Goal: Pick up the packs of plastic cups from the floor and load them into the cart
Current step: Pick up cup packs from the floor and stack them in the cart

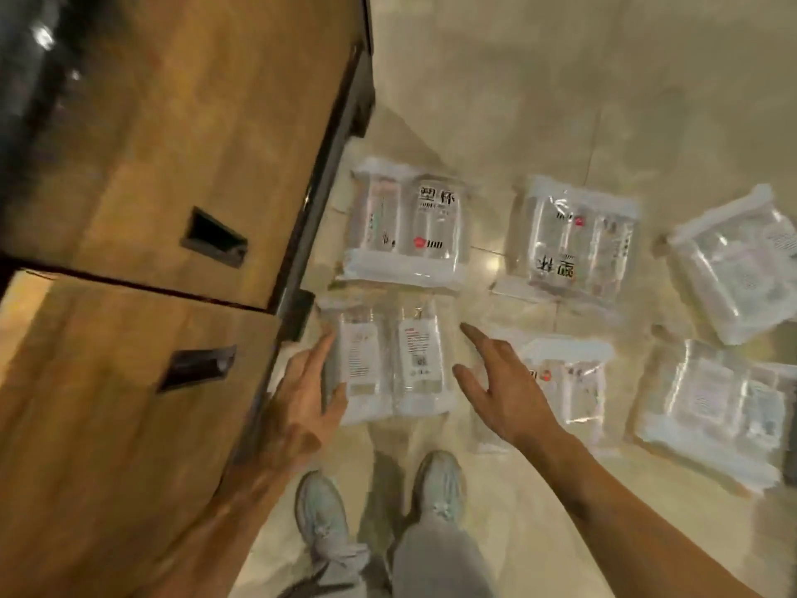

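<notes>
From the head camera, six clear packs of plastic cups lay flat on the pale tiled floor [560,79], in two rows of three. The left hand [306,394] reached down with straight fingers laid along the left edge of the near-left pack [388,360], thumb touching its near corner, nothing curled round it. The right hand [500,381] was spread wide, palm down, its forearm stretched in from the lower right. It hung over the gap between that pack and the near-middle pack [569,381], holding nothing. Beyond lay the far-left pack [409,222], the far-middle pack [573,239] and the far-right pack [742,265], with the near-right pack [711,407] well apart. A wooden-panelled unit [172,166] with recessed dark handles [213,237] stood on the left, just beside the near-left pack. Two pale shoes [321,511] stood nearest.
</notes>
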Available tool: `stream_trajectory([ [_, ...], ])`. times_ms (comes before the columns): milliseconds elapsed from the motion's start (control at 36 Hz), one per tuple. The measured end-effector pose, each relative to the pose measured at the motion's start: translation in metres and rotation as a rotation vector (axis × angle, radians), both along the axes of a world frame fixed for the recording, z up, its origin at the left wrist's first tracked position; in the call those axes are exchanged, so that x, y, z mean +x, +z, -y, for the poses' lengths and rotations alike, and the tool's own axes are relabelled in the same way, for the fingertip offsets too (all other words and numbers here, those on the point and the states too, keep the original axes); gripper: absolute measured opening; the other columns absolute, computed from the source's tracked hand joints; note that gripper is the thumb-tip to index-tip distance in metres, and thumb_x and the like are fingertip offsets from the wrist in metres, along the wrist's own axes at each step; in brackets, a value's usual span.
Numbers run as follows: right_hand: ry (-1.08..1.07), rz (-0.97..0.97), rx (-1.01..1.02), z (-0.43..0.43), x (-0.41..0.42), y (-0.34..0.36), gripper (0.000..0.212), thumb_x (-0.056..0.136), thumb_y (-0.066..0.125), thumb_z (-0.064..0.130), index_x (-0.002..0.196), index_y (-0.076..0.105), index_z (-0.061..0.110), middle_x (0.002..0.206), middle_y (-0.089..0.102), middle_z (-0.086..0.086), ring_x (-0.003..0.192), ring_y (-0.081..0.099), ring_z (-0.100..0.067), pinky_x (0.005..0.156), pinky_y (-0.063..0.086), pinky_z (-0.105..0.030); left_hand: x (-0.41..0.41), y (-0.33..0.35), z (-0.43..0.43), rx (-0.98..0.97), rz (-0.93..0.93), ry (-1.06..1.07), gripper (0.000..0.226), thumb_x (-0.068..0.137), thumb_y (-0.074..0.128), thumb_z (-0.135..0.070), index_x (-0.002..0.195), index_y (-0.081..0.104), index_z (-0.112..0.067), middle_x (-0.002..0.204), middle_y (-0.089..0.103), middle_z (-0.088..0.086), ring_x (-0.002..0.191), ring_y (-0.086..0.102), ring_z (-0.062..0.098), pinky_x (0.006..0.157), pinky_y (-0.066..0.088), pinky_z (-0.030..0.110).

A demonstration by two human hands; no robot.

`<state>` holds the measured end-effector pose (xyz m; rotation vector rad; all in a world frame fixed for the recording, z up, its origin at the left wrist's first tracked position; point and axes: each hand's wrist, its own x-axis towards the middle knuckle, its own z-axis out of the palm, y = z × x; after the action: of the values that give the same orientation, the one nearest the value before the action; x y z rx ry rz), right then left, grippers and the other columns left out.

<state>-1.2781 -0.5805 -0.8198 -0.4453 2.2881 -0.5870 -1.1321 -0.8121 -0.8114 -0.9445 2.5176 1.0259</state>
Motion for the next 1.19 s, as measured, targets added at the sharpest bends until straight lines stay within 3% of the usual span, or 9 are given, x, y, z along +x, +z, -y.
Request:
stream_trajectory([
  [111,0.042,0.043,0.004,0.001,0.002,-0.116,0.066,0.102,0.052,0.047,0.16,0.02,0.045,0.154,0.042,-0.017,0.138,0.047,-0.034,0.111,0.046,-0.049,0.012,-0.101,0.001,-0.03,0.09,-0.014,0.069,0.094,0.056,-0.034,0.153,0.022,-0.034,0.146,0.037,0.002,0.124,0.036,0.011,0.091,0.025,0.01],
  [333,0.078,0.032,0.017,0.014,0.011,-0.257,0.067,0.102,0.044,0.059,0.16,0.011,0.054,0.17,0.006,-0.019,0.153,0.021,-0.044,0.119,0.031,-0.056,0.026,-0.239,0.021,0.055,0.102,0.037,0.071,0.094,0.045,-0.057,0.144,-0.005,-0.061,0.159,0.014,-0.001,0.146,0.019,0.024,0.108,0.03,0.056],
  [444,0.018,0.018,-0.046,0.013,0.019,-0.273,0.066,0.102,0.047,0.055,0.16,0.015,0.052,0.17,0.002,-0.015,0.156,0.011,-0.038,0.124,0.024,-0.049,0.03,-0.261,0.025,0.181,0.044,0.044,0.069,0.094,0.044,-0.059,0.146,-0.001,-0.059,0.149,0.036,-0.002,0.128,0.039,0.013,0.106,0.039,0.052],
  [556,-0.017,0.052,-0.087,0.011,0.019,-0.252,0.065,0.102,0.048,0.054,0.16,0.018,0.051,0.167,0.008,-0.017,0.153,0.025,-0.038,0.121,0.023,-0.041,0.029,-0.236,0.018,0.206,0.038,0.071,0.069,0.088,0.037,-0.066,0.146,-0.001,-0.06,0.135,0.042,-0.002,0.115,0.047,0.013,0.098,0.044,0.045],
  [667,-0.065,0.044,-0.14,0.003,0.012,-0.183,0.065,0.101,0.05,0.056,0.159,0.02,0.053,0.165,0.015,-0.014,0.153,0.028,-0.034,0.125,0.028,-0.051,0.014,-0.181,0.016,0.172,0.0,0.06,0.067,0.089,0.035,-0.06,0.149,0.005,-0.054,0.13,0.041,0.002,0.107,0.047,0.009,0.093,0.049,0.041],
  [806,-0.208,-0.017,-0.21,-0.014,-0.004,-0.041,0.066,0.097,0.052,0.059,0.154,0.018,0.062,0.172,0.008,-0.005,0.156,0.013,-0.01,0.125,0.015,-0.04,-0.012,-0.048,0.001,0.19,-0.141,0.071,0.059,0.1,0.046,-0.041,0.15,0.016,-0.05,0.132,0.036,-0.004,0.105,0.037,-0.024,0.082,0.034,-0.005],
  [889,-0.277,-0.043,-0.245,-0.031,-0.015,0.058,0.064,0.095,0.051,0.065,0.148,0.016,0.072,0.172,0.009,0.007,0.143,0.007,0.019,0.123,0.017,-0.035,-0.035,0.052,-0.008,0.237,-0.155,0.029,0.059,0.098,0.042,-0.049,0.145,0.009,-0.061,0.141,0.028,-0.018,0.104,0.021,-0.04,0.104,0.027,0.013],
  [1000,-0.339,-0.09,-0.276,-0.059,-0.029,0.207,0.065,0.091,0.047,0.07,0.147,0.014,0.073,0.171,0.014,0.009,0.157,0.002,-0.003,0.12,0.018,-0.035,-0.072,0.198,-0.024,0.268,-0.177,-0.149,0.058,0.097,0.033,-0.059,0.144,-0.001,-0.064,0.153,0.007,-0.037,0.142,0.006,-0.011,0.119,0.011,0.043],
  [1194,-0.471,-0.265,-0.365,-0.125,-0.052,0.462,0.063,0.096,0.055,0.06,0.149,0.022,0.065,0.149,0.037,0.019,0.14,0.026,0.001,0.12,0.026,-0.035,-0.134,0.463,-0.076,0.21,-0.317,-0.328,0.058,0.097,0.038,-0.054,0.145,0.005,-0.062,0.145,0.018,-0.043,0.126,0.015,-0.026,0.112,0.022,0.027],
])
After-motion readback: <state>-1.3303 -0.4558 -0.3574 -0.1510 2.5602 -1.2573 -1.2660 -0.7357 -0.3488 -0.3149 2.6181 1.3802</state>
